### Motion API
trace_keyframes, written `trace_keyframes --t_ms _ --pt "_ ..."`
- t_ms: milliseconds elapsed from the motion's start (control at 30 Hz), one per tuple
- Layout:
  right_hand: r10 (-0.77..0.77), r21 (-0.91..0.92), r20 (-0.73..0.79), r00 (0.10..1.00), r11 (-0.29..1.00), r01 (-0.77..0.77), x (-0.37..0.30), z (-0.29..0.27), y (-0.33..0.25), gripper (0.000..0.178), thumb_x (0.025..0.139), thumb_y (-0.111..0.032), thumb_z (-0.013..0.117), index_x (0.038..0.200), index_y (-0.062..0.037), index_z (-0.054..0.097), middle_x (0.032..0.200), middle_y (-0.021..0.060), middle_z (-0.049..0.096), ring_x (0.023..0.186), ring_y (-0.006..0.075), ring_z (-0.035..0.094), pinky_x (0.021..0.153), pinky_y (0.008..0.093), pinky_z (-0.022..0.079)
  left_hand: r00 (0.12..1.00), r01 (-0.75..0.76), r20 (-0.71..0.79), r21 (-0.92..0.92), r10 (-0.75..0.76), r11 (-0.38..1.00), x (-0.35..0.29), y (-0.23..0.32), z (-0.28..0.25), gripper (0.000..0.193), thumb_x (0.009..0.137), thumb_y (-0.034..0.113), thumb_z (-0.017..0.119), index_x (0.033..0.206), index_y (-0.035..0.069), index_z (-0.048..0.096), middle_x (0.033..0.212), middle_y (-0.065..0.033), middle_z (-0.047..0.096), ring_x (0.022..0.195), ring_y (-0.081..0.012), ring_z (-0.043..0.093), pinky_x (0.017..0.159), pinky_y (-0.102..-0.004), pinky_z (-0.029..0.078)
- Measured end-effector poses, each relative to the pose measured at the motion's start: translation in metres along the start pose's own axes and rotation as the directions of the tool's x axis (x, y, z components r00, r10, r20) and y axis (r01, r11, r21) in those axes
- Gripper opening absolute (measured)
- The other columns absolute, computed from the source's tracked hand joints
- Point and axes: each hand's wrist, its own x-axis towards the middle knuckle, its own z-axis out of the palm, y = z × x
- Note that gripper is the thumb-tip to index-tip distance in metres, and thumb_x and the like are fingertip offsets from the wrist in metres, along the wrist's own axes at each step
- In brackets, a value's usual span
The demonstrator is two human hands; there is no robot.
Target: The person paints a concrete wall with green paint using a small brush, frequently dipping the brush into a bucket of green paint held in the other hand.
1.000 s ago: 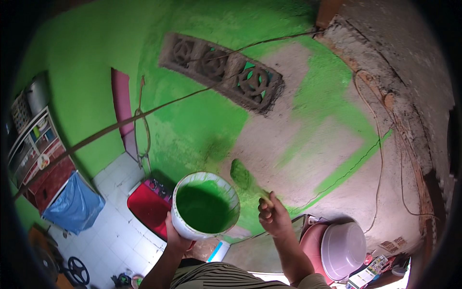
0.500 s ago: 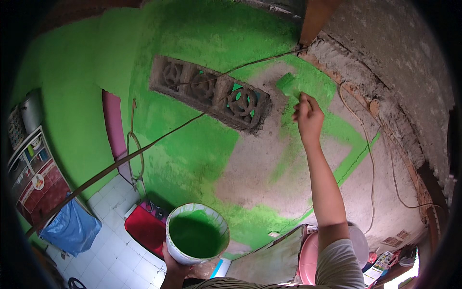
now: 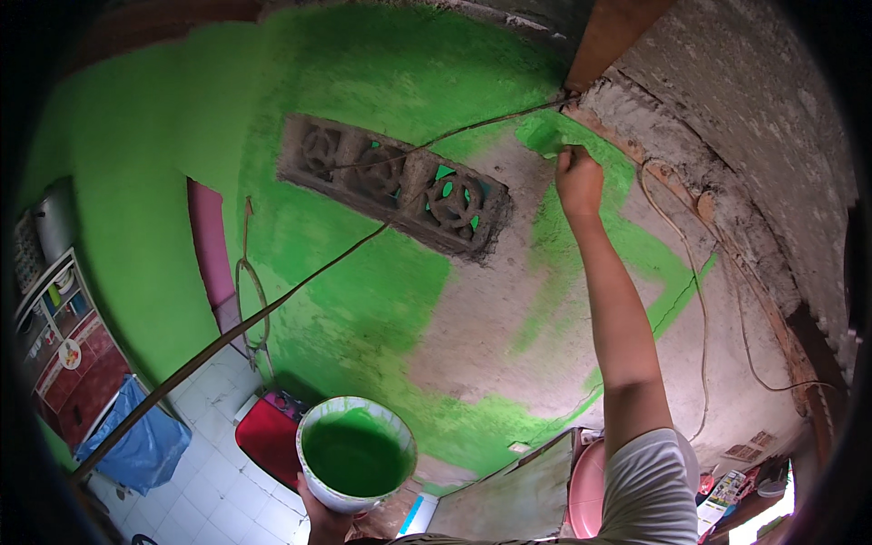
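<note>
My right hand [image 3: 579, 182] is raised to the upper right of the wall, closed round the handle of a paintbrush [image 3: 542, 137]. Its green-coated bristles lie against the wall [image 3: 490, 318], near the top corner; the handle is mostly hidden by my fingers. Low in front of me, my left hand [image 3: 321, 515] grips the side of a white bucket [image 3: 343, 501] from below. Green paint [image 3: 356, 454] fills part of it, and smears coat the inner rim. The wall is partly green, with bare greyish-pink plaster between the painted patches.
A concrete vent block [image 3: 391, 182] is set in the wall. A dark cable [image 3: 300, 289] stretches diagonally before it. A paler cord [image 3: 704, 345] hangs at right. Below are a red object [image 3: 270, 445], a cabinet [image 3: 77, 354] with a blue bag [image 3: 145, 445], and a pink basin [image 3: 586, 490].
My right hand and the paintbrush have moved up the wall, toward the top corner. Fresh green shows where the brush passed. The bucket in my left hand has shifted slightly left and down.
</note>
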Motion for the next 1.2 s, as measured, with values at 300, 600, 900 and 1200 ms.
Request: trace_keyframes --t_ms 300,600,900,1200 --pt "0.012 0.14 0.065 0.998 0.99 -0.021 0.015 -0.019 -0.011 0.02 0.093 -0.018 0.063 0.097 -0.0006 0.071 0.079 0.0253 0.068 0.076 0.0441 0.068 0.069 0.0499 0.055 0.999 -0.045 0.003 -0.073 0.046 0.996 0.017 -0.01 -0.013 0.069 0.106 0.059 0.021 0.148 0.01 0.044 0.146 -0.0124 0.052 0.134 -0.0312 0.051 0.115 -0.0479 0.041" --pt "-0.047 -0.151 0.126 0.991 0.986 0.066 0.015 -0.037 0.015 0.023 0.095 -0.021 0.06 0.093 0.0001 0.068 0.081 0.0291 0.067 0.077 0.046 0.068 0.069 0.0531 0.055 0.999 -0.049 -0.001 -0.19 0.049 0.981 0.008 -0.006 0.0 0.054 0.109 0.043 0.034 0.145 0.003 0.041 0.143 -0.0169 0.054 0.131 -0.0281 0.054 0.113 -0.0422 0.042" --pt "-0.105 -0.332 0.209 0.972 0.928 0.172 0.003 -0.037 -0.004 0.017 0.093 -0.014 0.058 0.097 0.001 0.064 0.083 0.0261 0.07 0.072 0.0442 0.069 0.066 0.053 0.057 0.996 -0.09 0.017 -0.015 0.09 0.996 0.014 -0.006 0.01 0.066 0.104 0.057 0.029 0.147 0.011 0.046 0.142 -0.0116 0.056 0.131 -0.0318 0.054 0.111 -0.0481 0.044" --pt "-0.183 -0.158 0.115 0.976 0.967 0.2 -0.019 -0.007 -0.047 0.019 0.097 -0.018 0.057 0.089 -0.0009 0.061 0.077 0.0258 0.068 0.065 0.0438 0.067 0.06 0.053 0.056 0.989 -0.133 -0.054 0.028 0.134 0.991 0.018 -0.006 -0.01 0.066 0.102 0.06 0.031 0.144 0.012 0.049 0.142 -0.0116 0.057 0.13 -0.0326 0.055 0.111 -0.0504 0.044"
